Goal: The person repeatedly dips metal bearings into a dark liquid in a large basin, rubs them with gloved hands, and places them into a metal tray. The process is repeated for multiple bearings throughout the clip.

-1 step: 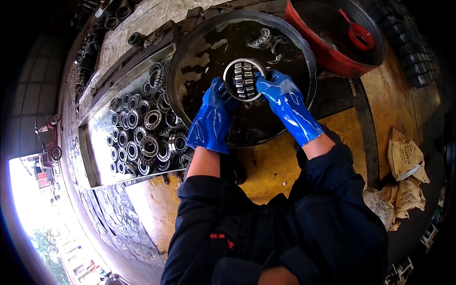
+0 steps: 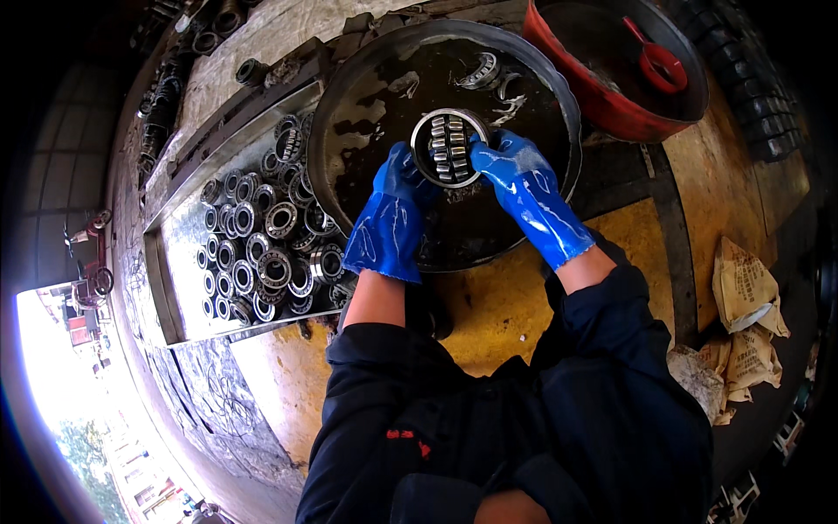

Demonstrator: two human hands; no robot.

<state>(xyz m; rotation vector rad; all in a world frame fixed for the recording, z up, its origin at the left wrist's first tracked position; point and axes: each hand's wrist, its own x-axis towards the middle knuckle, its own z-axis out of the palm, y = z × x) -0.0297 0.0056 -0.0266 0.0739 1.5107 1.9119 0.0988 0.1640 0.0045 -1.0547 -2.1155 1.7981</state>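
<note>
Between my two blue-gloved hands is a steel roller bearing [image 2: 449, 148], its ring upright and two rows of shiny rollers showing across the opening. My left hand [image 2: 403, 179] grips the bearing's left lower rim; my right hand [image 2: 511, 162] is closed on its right side. Some fingertips are hidden behind the ring. The bearing is held over a wide round metal basin [image 2: 572, 113] of dark, oily liquid. Another bearing [image 2: 479, 72] lies partly in the liquid at the basin's far side.
Left of the basin, a metal tray [image 2: 161, 288] holds many bearings [image 2: 275, 268]. At the far right stands a red tub [image 2: 602, 109] with a red dipper [image 2: 663, 68] in it. Torn paper sacks [image 2: 746, 288] lie to the right, and black stacked parts [image 2: 742, 74] stand behind them.
The reflections and ripples on the liquid have shifted. My hands and the bearing stay almost in the same place.
</note>
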